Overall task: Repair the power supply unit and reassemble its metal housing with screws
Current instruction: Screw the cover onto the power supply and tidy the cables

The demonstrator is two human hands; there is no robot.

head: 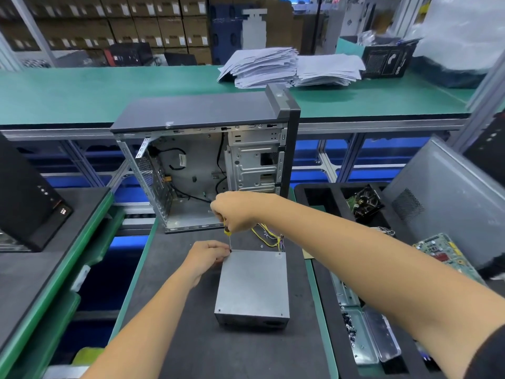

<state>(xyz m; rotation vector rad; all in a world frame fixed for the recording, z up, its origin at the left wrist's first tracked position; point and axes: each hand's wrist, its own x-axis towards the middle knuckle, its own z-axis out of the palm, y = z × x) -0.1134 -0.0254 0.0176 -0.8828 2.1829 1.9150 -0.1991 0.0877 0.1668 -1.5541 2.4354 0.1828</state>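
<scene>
Dark mat counter, green-edged; warehouse room, stacked cartons behind. Power supply unit lies flat mid-counter, wires trailing from its far end. Right hand grip closed round yellow screwdriver, tip at far-left corner; left hand pinches there. Open computer case stands just behind
</scene>
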